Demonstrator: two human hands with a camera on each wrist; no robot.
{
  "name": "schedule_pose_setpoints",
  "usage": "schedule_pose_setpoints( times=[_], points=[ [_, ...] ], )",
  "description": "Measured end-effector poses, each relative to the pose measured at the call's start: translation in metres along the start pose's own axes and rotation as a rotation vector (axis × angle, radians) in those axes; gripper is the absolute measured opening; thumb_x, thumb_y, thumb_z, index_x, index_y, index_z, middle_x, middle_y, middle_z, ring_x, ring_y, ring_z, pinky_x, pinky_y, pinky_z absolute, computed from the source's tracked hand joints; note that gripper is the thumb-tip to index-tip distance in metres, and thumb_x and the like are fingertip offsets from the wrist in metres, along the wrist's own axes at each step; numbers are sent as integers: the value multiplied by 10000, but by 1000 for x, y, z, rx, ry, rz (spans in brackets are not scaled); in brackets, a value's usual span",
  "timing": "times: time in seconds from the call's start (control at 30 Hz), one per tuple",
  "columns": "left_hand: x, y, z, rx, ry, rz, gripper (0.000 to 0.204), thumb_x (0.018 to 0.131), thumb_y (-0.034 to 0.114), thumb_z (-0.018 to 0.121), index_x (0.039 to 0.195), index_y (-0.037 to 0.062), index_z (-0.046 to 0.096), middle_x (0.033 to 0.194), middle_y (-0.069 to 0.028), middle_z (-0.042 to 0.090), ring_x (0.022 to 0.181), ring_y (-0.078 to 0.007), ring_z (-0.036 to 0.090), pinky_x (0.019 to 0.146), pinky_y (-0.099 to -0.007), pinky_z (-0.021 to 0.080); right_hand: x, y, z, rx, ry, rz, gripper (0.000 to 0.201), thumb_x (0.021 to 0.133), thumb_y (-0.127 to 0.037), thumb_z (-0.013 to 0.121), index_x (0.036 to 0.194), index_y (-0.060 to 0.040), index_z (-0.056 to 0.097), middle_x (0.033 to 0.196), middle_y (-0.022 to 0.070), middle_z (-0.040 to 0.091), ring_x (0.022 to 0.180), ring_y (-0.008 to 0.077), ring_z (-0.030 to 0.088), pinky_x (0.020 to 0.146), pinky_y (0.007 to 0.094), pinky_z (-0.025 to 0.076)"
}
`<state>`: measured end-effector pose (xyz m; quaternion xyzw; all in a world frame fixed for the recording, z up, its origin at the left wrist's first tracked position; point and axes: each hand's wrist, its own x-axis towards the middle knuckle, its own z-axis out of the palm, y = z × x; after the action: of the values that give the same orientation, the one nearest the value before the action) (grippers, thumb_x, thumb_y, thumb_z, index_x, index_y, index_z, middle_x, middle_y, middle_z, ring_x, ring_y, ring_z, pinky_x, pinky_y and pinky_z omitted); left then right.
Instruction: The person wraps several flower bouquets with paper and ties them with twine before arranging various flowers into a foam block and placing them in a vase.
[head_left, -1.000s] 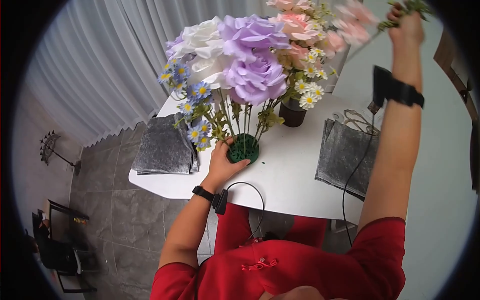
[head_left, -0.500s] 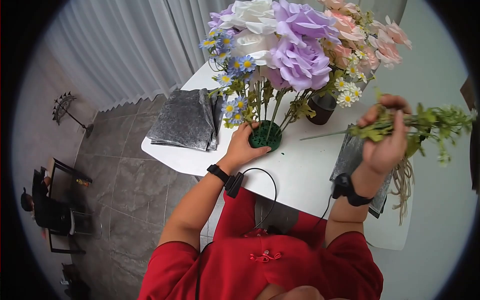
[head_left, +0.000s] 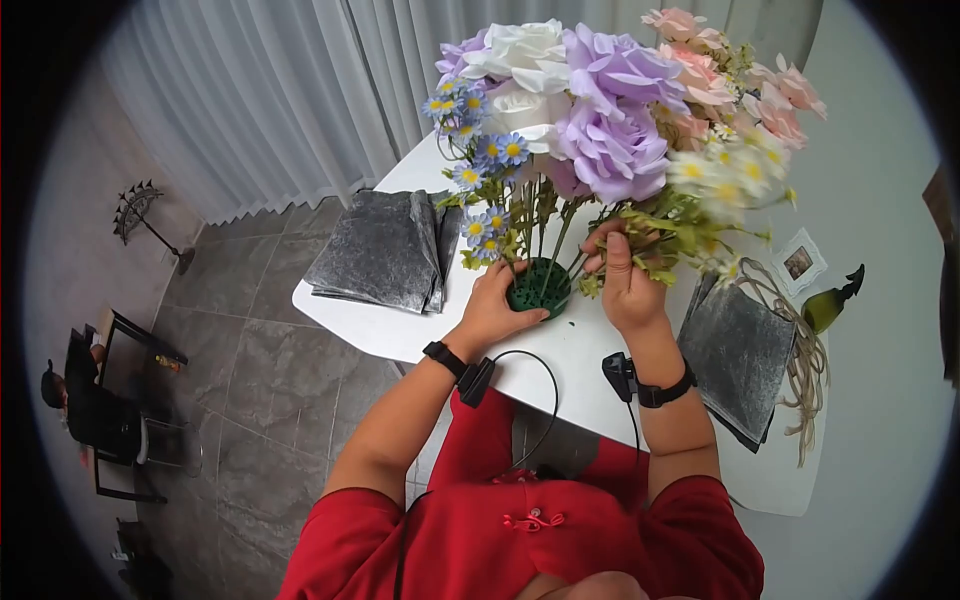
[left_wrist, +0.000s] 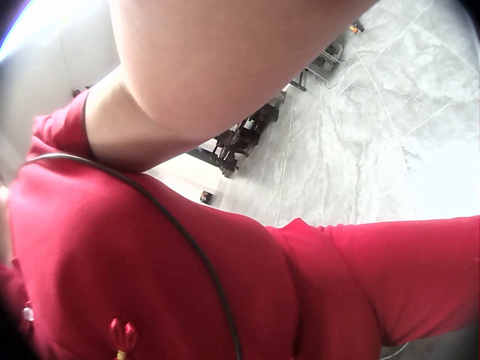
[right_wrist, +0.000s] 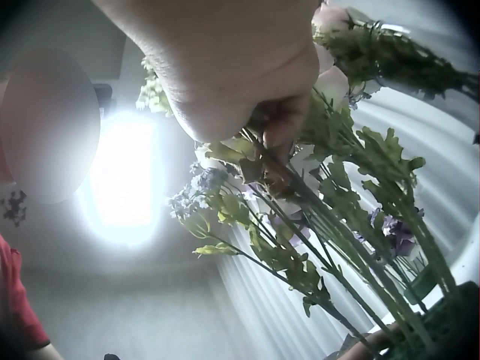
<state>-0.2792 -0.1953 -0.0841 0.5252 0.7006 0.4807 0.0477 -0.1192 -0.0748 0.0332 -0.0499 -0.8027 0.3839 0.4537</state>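
Note:
On the white table a round green flower base (head_left: 540, 288) holds purple roses (head_left: 615, 145), white roses (head_left: 525, 110) and blue daisies (head_left: 490, 225) on upright stems. The left hand (head_left: 495, 308) grips the base's near left side, fingers and thumb around its rim. Just right of the base, the right hand (head_left: 630, 275) pinches a leafy green spray; its blurred white-yellow blooms (head_left: 725, 175) lean to the right. In the right wrist view the right hand (right_wrist: 247, 82) has its fingers curled at the stems (right_wrist: 337, 247) above the green base (right_wrist: 442, 326). The left wrist view does not show the left hand.
Grey folded sheets (head_left: 375, 250) lie at the left and another stack (head_left: 740, 345) at the right, beside twine (head_left: 800, 370). Pink roses (head_left: 700, 75) stand behind. A small white frame (head_left: 799, 262) and a dark green object (head_left: 828, 305) are at the far right. Someone sits in the left background.
The right hand has come from the upper right down and left to the base, bringing the green spray beside the other stems. The left hand keeps its grip on the base.

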Motion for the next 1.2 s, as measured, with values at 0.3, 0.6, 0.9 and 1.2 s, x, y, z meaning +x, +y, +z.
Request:
schedule_pose_setpoints(
  times=[0.3, 0.6, 0.9, 1.2],
  points=[
    [0, 1, 0, 39, -7, -18, 802, 594, 375, 829, 1243, 0, 544, 1160, -181, 529, 1082, -346, 531, 940, -396, 437, 4, 15, 18, -108, 34, 53, 274, 918, -287, 625, 976, -19, 631, 864, 78, 651, 749, 225, 614, 676, 333, 482],
    [-1, -1, 1, 34, -14, -48, 797, 589, 367, 834, 1243, 13, 547, 1142, -185, 544, 1065, -355, 546, 930, -403, 445, 1, 7, -4, 191, -203, 386, 292, 789, -98, 748, 1025, -24, 594, 920, 28, 620, 826, 110, 588, 736, 272, 503],
    [-1, -5, 2, 46, -3, -19, 830, 585, 390, 830, 1273, 32, 535, 1148, -194, 548, 1080, -365, 532, 930, -416, 442, 4, 9, -16, 138, -515, 406, 505, 728, -36, 757, 1167, -45, 508, 1016, 27, 588, 803, 76, 596, 709, 245, 484],
    [-1, -3, -2, 79, -36, -23, 835, 583, 383, 814, 1280, 28, 526, 1141, -204, 539, 1018, -366, 548, 922, -411, 435, 2, 8, -16, 229, -765, 341, 333, 775, -60, 735, 1043, -19, 540, 979, 58, 609, 933, 124, 615, 802, 265, 487]
  ],
)
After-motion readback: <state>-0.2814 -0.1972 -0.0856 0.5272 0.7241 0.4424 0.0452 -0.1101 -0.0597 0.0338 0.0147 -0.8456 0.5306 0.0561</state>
